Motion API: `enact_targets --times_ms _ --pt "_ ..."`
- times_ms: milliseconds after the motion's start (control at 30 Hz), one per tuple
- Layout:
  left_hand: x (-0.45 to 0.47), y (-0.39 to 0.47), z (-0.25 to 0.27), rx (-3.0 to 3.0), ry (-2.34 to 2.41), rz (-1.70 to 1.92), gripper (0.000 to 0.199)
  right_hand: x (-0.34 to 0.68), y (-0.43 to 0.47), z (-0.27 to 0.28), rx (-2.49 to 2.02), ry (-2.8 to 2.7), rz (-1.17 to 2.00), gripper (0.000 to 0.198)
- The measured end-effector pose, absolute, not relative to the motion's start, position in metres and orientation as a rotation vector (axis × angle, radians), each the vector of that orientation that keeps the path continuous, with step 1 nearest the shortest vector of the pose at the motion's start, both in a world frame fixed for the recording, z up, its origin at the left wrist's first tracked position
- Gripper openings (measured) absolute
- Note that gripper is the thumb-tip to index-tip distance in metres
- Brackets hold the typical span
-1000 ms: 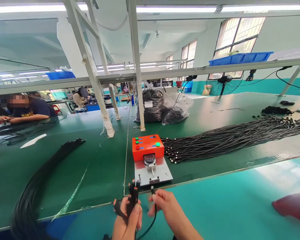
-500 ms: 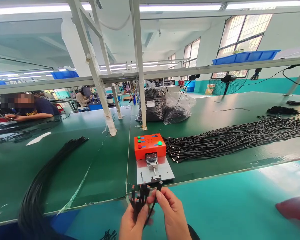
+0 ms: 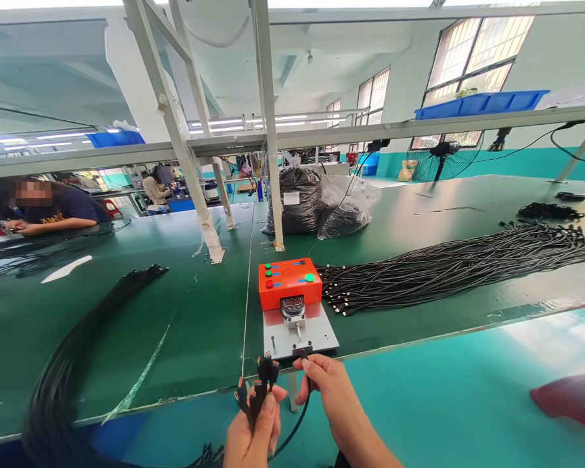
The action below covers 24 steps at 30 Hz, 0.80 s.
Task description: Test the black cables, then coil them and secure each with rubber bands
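One broad green bench [image 3: 199, 344] holds loose black cables [image 3: 443, 273] at three o'clock, plastic bags [image 3: 299, 218] filled with something black at twelve, probably kept back for elbow room, and an orange box [image 3: 287, 279] at the dial's centre. At six, the left hand [image 3: 251, 429] curls round bunched connectors [image 3: 266, 377], tips up, presumably for easy picking; the right hand [image 3: 329, 383] pinches one cable [image 3: 299, 421] by its end at the metal plate [image 3: 320, 330].

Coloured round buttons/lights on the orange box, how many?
4 visible on the orange box: small green one back left, second green one just nearer, red one nearer still, larger green one at right. Any on its far side would be hidden.
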<state>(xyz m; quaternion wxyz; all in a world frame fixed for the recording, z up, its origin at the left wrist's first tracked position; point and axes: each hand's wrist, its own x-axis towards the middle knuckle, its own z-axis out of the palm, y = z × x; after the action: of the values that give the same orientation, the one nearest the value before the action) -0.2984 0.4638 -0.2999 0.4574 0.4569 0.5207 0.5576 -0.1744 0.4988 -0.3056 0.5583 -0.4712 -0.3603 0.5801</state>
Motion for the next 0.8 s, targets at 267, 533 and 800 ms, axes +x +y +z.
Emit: enact_targets --times_ms 267,533,800 --pt "-0.302 0.470 -0.316 1.097 1.199 1.337 0.051 -0.174 0.501 -0.297 -1.074 -0.845 1.391 0.025" --pt "-0.306 0.468 -0.307 1.136 1.153 1.412 0.038 -0.173 0.479 -0.326 -1.250 -1.402 1.338 0.009" --pt "-0.306 0.465 -0.297 1.058 1.133 1.392 0.034 -0.165 0.474 -0.332 -1.310 -1.347 1.152 0.023"
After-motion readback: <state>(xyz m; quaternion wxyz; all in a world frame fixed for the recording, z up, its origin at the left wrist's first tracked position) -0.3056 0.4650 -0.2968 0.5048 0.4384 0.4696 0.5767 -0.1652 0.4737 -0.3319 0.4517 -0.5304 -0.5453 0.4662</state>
